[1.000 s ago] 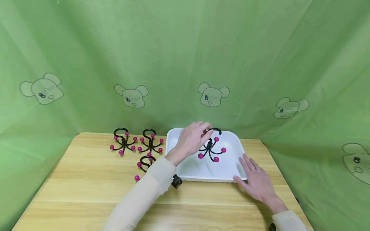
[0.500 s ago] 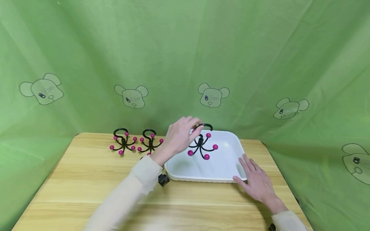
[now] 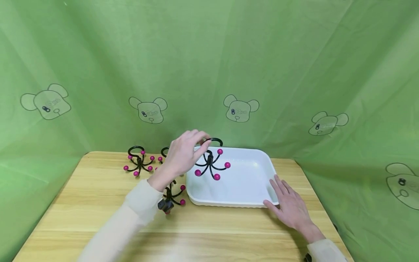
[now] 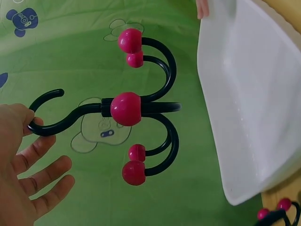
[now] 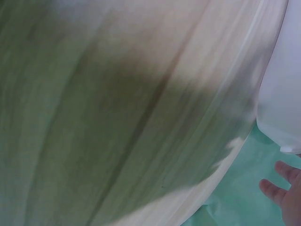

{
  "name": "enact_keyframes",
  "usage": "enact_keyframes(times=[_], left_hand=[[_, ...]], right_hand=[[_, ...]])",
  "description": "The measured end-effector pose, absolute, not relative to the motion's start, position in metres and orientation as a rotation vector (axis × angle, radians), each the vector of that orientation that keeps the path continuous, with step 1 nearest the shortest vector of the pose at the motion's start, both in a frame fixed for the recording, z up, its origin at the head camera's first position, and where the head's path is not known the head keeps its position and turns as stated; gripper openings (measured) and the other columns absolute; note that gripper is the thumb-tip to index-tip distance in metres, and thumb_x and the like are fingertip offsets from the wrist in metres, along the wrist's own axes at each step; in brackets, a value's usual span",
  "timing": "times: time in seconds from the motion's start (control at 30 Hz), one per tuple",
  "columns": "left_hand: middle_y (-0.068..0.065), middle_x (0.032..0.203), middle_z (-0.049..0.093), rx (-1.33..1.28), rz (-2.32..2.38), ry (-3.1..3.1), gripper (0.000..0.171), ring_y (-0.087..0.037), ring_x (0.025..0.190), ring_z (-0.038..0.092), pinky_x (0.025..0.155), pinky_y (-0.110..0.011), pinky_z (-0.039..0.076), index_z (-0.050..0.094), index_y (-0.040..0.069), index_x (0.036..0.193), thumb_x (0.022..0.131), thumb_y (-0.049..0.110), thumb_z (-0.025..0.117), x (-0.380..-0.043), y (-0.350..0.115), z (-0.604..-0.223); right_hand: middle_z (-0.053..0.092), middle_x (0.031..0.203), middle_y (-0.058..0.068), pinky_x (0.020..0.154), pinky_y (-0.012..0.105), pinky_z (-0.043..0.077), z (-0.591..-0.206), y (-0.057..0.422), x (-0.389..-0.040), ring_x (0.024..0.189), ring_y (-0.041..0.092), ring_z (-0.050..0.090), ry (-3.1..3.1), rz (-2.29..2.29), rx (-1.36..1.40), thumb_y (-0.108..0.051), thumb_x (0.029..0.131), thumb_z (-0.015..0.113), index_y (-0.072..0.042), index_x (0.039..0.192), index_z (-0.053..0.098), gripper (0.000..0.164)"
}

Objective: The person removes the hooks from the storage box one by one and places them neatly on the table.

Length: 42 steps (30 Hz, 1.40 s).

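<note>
My left hand [image 3: 184, 153] pinches the curved top of a black multi-arm hanging hook [image 3: 210, 160] with pink ball tips. In the left wrist view the thumb and index finger grip the bent end of this hook [image 4: 75, 113], while the other fingers stand free. The hook hangs above the left part of a white tray [image 3: 235, 182]. My right hand [image 3: 291, 207] rests against the tray's right front corner with its fingers straight. The right wrist view shows only some fingertips near the white tray [image 5: 282, 94].
Left of the tray, similar hooks stand on the wooden table [image 3: 98, 203]: one hook [image 3: 139, 162] at the far left, another partly behind my left arm, and a nearer hook [image 3: 171, 194] partly covered by the wrist camera. A green printed curtain [image 3: 196, 65] encloses the table.
My left hand has moved left with the held hook, from over the tray's middle to its left side. The nearer table hook shows more on its right side now. My right hand stays put.
</note>
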<state>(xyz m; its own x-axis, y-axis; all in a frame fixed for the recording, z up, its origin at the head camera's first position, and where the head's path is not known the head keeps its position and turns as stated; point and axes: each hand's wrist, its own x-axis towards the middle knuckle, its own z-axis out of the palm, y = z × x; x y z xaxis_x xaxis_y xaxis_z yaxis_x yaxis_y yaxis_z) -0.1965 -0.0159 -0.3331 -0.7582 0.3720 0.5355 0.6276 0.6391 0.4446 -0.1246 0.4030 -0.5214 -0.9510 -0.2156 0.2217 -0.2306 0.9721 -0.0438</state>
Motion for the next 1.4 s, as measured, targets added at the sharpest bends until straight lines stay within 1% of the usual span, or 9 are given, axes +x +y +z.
enact_keyframes(times=[0.13,0.33,0.6,0.8,0.93,1.1,1.23,1.4], left_hand=[[0.000,0.103,0.076,-0.792,-0.886,-2.457,0.023,-0.020,0.094,0.067,0.074,-0.034,0.059,0.073,0.017,0.120,0.108,0.032,0.059,-0.194,-0.029,-0.333],[-0.001,0.102,0.075,-0.783,-0.902,-2.458,0.022,-0.023,0.094,0.068,0.074,-0.036,0.059,0.073,0.016,0.119,0.107,0.030,0.061,-0.191,-0.047,-0.334],[-0.001,0.100,0.076,-0.741,-0.912,-2.411,0.020,-0.019,0.091,0.067,0.071,-0.035,0.057,0.074,0.015,0.116,0.106,0.029,0.064,-0.183,-0.071,-0.337],[-0.001,0.101,0.076,-0.709,-0.900,-2.374,0.019,-0.020,0.092,0.067,0.075,-0.038,0.058,0.074,0.014,0.114,0.105,0.027,0.065,-0.176,-0.094,-0.336],[-0.003,0.101,0.076,-0.684,-0.891,-2.353,0.018,-0.022,0.091,0.069,0.075,-0.040,0.059,0.074,0.012,0.113,0.104,0.025,0.066,-0.173,-0.110,-0.334],[-0.004,0.099,0.076,-0.666,-0.877,-2.348,0.016,-0.022,0.090,0.068,0.076,-0.042,0.058,0.074,0.011,0.113,0.103,0.020,0.067,-0.170,-0.132,-0.333],[-0.004,0.099,0.076,-0.653,-0.870,-2.359,0.014,-0.023,0.093,0.070,0.079,-0.046,0.059,0.075,0.011,0.113,0.103,0.017,0.067,-0.166,-0.147,-0.333],[-0.003,0.098,0.076,-0.634,-0.827,-2.376,0.015,-0.021,0.091,0.068,0.079,-0.044,0.057,0.075,0.011,0.114,0.102,0.016,0.068,-0.160,-0.165,-0.336]], right_hand=[[0.028,0.175,0.017,0.116,0.071,0.041,-0.522,0.403,-0.124,0.152,0.049,0.038,-2.902,0.102,0.331,-0.061,0.100,0.059,-0.008,0.164,0.035,0.086],[0.026,0.175,0.016,0.116,0.072,0.041,-0.522,0.403,-0.122,0.153,0.049,0.036,-2.914,0.109,0.323,-0.061,0.101,0.058,-0.008,0.164,0.034,0.086],[0.026,0.175,0.016,0.116,0.072,0.041,-0.522,0.402,-0.122,0.153,0.049,0.037,-2.915,0.107,0.323,-0.061,0.101,0.058,-0.009,0.165,0.033,0.086],[0.026,0.175,0.016,0.116,0.072,0.040,-0.521,0.401,-0.123,0.153,0.048,0.037,-2.916,0.112,0.319,-0.061,0.101,0.058,-0.009,0.165,0.033,0.086],[0.027,0.175,0.017,0.116,0.072,0.040,-0.520,0.401,-0.123,0.153,0.049,0.038,-2.909,0.115,0.326,-0.060,0.100,0.059,-0.008,0.164,0.034,0.086],[0.027,0.175,0.017,0.116,0.071,0.041,-0.520,0.402,-0.123,0.152,0.049,0.038,-2.902,0.115,0.331,-0.060,0.100,0.059,-0.008,0.164,0.035,0.086],[0.027,0.175,0.017,0.117,0.071,0.040,-0.521,0.402,-0.123,0.152,0.049,0.038,-2.902,0.112,0.330,-0.060,0.100,0.059,-0.008,0.164,0.034,0.086],[0.027,0.175,0.017,0.116,0.071,0.040,-0.521,0.402,-0.123,0.152,0.049,0.038,-2.903,0.114,0.330,-0.060,0.100,0.059,-0.008,0.164,0.034,0.086]])
